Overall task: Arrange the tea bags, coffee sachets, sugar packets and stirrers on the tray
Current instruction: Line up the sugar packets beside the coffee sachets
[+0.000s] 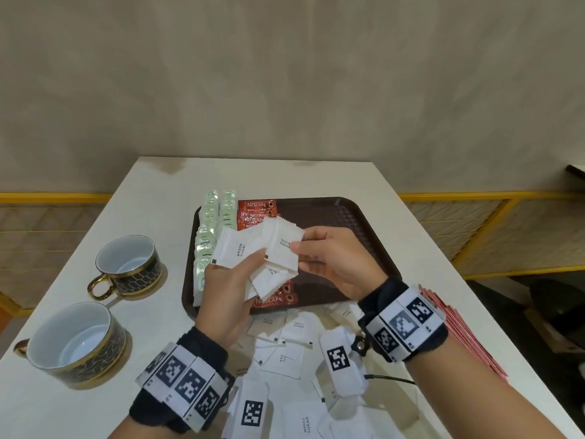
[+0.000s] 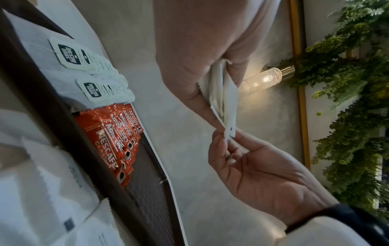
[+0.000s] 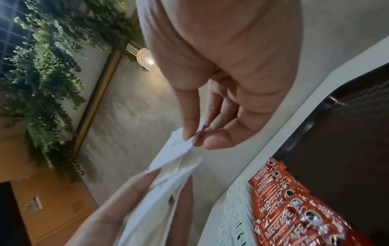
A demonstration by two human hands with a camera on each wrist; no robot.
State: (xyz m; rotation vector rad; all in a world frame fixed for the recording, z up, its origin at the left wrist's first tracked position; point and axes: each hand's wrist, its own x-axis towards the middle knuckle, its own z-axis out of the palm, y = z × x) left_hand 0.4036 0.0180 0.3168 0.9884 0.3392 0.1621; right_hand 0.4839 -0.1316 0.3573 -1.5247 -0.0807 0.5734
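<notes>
loose sugar packets (image 1: 292,359) lying nearest; left hand (image 1: 228,289) clutching a fanned sheaf (image 1: 240,251), right hand (image 1: 332,261) pinching one; slack grip risking spillage.

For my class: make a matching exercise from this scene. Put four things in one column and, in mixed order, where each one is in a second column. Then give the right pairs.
Things
1. coffee sachets
2. tea bags
3. cups
4. sugar packets

Places
A. held in both hands above the tray
B. on the table, left of the tray
C. in a red row on the tray
D. along the tray's left edge

The left hand and right hand hold the packets over the tray.

Pairs: 1-C, 2-D, 3-B, 4-A
</notes>
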